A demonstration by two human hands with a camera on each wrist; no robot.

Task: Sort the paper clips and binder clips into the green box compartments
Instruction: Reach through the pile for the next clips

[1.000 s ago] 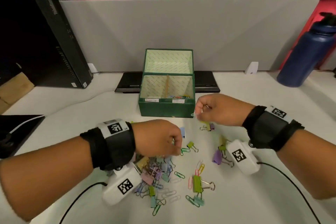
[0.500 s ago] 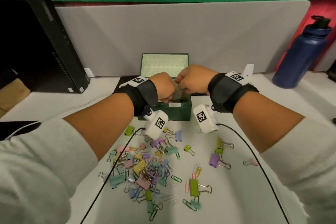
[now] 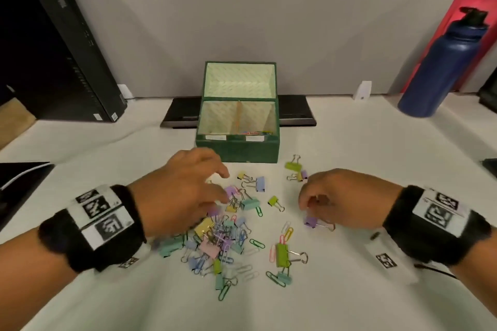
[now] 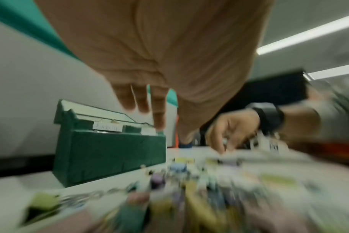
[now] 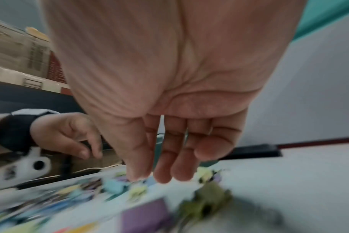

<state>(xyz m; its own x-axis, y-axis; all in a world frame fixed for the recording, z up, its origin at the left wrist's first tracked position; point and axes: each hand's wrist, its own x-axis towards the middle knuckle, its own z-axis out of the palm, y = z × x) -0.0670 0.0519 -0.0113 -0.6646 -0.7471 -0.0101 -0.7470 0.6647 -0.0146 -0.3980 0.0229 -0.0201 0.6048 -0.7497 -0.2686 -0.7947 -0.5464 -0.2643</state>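
The green box [image 3: 236,148] stands open at the table's middle, with a divider and coloured paper clips [image 3: 254,132] in its right compartment. In front of it lies a scattered pile of pastel binder clips and paper clips [image 3: 217,236]. My left hand [image 3: 224,187] hovers over the pile's far edge, fingers spread and holding nothing; the blurred left wrist view shows the left hand [image 4: 159,116] the same way, near the green box [image 4: 110,154]. My right hand [image 3: 305,203] hangs just above a purple binder clip [image 3: 312,221]. The right wrist view shows the right hand [image 5: 161,170] with loose, empty fingers.
A blue bottle [image 3: 441,62] stands at the back right and a black computer tower [image 3: 53,48] at the back left. A flat black device [image 3: 295,113] lies behind the box. A dark pad with a white cable [image 3: 21,183] sits at the left edge.
Half a second ago both hands were over the box. They have come back down to the clips on the table, and both are now empty.
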